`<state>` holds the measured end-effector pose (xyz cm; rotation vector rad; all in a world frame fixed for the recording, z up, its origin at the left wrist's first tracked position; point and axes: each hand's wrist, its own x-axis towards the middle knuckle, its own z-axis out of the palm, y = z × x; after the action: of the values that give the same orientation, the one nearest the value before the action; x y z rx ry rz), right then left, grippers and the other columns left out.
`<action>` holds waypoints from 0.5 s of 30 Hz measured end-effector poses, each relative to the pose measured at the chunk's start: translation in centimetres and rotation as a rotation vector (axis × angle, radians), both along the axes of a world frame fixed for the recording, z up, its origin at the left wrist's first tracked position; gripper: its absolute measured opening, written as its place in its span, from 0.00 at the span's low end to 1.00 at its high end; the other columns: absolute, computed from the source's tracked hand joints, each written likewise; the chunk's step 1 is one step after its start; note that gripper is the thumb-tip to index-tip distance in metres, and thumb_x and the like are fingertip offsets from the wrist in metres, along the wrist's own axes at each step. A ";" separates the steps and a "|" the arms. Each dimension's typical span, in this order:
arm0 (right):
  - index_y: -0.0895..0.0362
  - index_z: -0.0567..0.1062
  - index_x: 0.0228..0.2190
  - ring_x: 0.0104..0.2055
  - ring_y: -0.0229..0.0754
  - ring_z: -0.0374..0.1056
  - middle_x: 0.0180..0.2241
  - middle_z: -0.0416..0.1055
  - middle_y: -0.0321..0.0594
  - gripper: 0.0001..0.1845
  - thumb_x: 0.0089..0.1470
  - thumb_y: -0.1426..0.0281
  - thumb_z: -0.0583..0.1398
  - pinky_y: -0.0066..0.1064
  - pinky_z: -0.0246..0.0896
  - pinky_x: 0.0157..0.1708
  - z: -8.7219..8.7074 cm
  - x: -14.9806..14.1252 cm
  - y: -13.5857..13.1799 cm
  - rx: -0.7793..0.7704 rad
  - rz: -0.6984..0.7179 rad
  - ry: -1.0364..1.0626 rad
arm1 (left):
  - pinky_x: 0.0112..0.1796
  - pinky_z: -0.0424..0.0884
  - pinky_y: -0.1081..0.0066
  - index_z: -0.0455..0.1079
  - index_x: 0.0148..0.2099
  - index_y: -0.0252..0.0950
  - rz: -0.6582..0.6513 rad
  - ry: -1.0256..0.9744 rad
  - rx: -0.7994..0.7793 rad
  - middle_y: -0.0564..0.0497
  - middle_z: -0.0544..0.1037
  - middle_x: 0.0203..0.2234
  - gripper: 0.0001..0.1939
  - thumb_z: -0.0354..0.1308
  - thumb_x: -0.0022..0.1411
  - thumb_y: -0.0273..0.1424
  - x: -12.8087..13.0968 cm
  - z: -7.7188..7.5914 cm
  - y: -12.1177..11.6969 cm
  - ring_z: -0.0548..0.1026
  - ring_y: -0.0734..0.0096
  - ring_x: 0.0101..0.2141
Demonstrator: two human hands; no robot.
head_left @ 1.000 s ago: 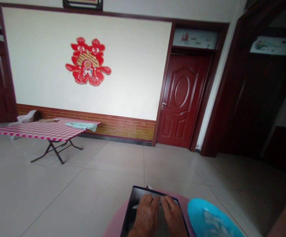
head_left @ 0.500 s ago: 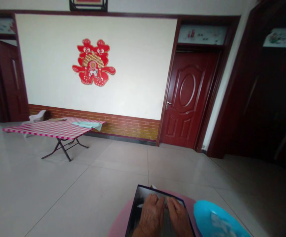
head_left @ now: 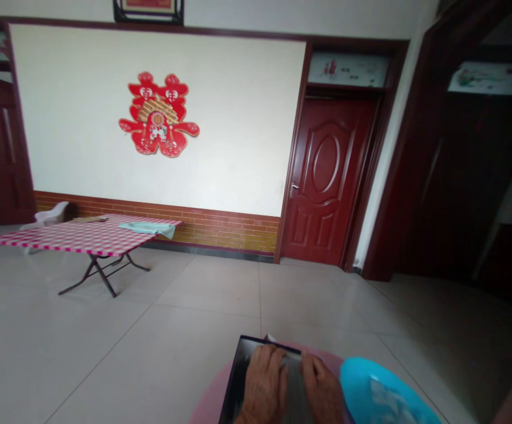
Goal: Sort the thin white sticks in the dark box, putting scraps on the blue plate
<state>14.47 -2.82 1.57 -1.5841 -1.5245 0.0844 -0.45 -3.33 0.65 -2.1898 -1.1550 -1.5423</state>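
Note:
At the bottom edge of the view, both my hands rest on a black board (head_left: 237,377) that stands tilted in a pink basin (head_left: 209,403). My left hand (head_left: 264,383) and my right hand (head_left: 325,393) lie side by side, fingers bent and pressed down on a grey cloth (head_left: 297,388) bunched between them on the board. The wrists and the near part of the board are cut off by the frame.
A blue basin (head_left: 373,397) holding something pale sits just right of the pink one. A folding table (head_left: 74,237) with a red-checked cover stands at the far left on the tiled floor (head_left: 185,330). A dark red door (head_left: 326,182) is closed at the back wall.
The view has swung slightly left and back. My hands have drawn a little apart, and more of the grey cloth shows between them.

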 end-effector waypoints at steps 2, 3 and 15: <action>0.53 0.76 0.26 0.32 0.48 0.72 0.29 0.77 0.49 0.27 0.55 0.51 0.46 0.33 0.64 0.32 0.1 0.4 0.1 -0.056 -0.034 0.065 | 0.34 0.68 0.69 0.71 0.35 0.38 -0.006 -0.075 -0.110 0.47 0.76 0.27 0.14 0.44 0.66 0.30 0.0 -0.4 0.2 0.75 0.65 0.31; 0.53 0.76 0.25 0.32 0.49 0.72 0.29 0.77 0.49 0.27 0.55 0.51 0.45 0.34 0.63 0.32 0.1 0.5 0.1 -0.083 -0.040 0.106 | 0.31 0.67 0.70 0.70 0.30 0.39 -0.003 -0.121 -0.216 0.48 0.75 0.23 0.15 0.45 0.66 0.31 0.0 -0.6 0.4 0.74 0.66 0.27; 0.57 0.72 0.23 0.19 0.36 0.63 0.19 0.68 0.37 0.33 0.44 0.38 0.54 0.26 0.52 0.19 0.4 -4.7 -1.4 -0.630 0.624 0.810 | 0.25 0.66 0.72 0.68 0.26 0.35 -0.198 -0.890 -0.845 0.52 0.71 0.18 0.25 0.53 0.54 0.54 -0.3 0.5 2.2 0.71 0.70 0.21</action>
<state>9.81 -4.22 2.01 -1.1828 -1.2966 1.4833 -0.73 -1.12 1.16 -2.0611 -2.2245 -2.6108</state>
